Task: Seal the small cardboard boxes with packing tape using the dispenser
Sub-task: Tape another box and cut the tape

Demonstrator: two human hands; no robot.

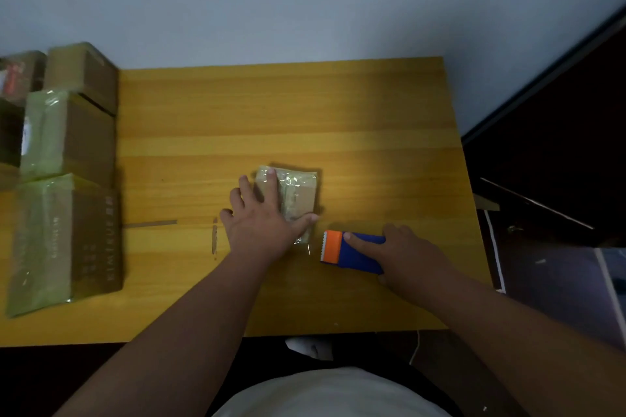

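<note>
A small cardboard box [299, 195] with clear tape over its top lies near the middle of the wooden table [305, 112]. My left hand [261, 217] lies flat on the box's left half, fingers spread and straight, thumb along its near edge. Just right of the box, the blue tape dispenser [355, 252] with an orange toothed head rests on the table. My right hand [410, 256] grips the dispenser's body, index finger stretched along its top. A loose end of clear tape hangs at the box's near edge.
Several larger taped cardboard boxes [67, 234] are stacked along the table's left edge. Two thin strips [150, 223] lie on the table left of my left hand. A wall stands behind the table, and dark furniture is on the right.
</note>
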